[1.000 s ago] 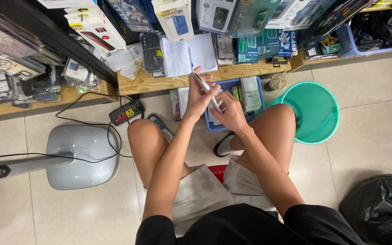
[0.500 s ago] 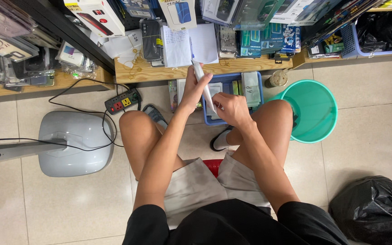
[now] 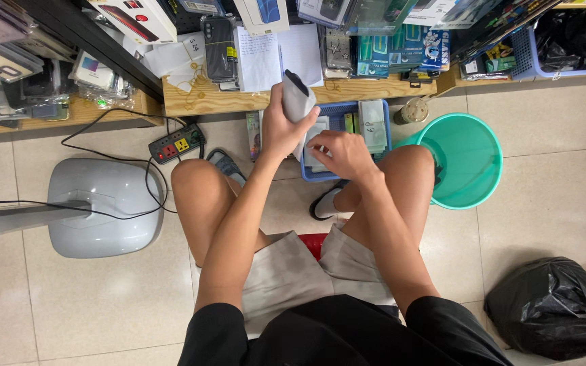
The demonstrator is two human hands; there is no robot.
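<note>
Both hands are engaged at upper centre of frame: left hand point(image 3: 281, 129) closed around a grey phone point(image 3: 298, 98) held upright; right hand point(image 3: 342, 153) pinching its lower edge above the blue basket point(image 3: 337, 116); steady support advisable.

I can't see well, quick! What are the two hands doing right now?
Left hand: closed around a flat grey packet, holding it up.
Right hand: fingers curled, touching the packet's lower end over the blue basket.
</note>
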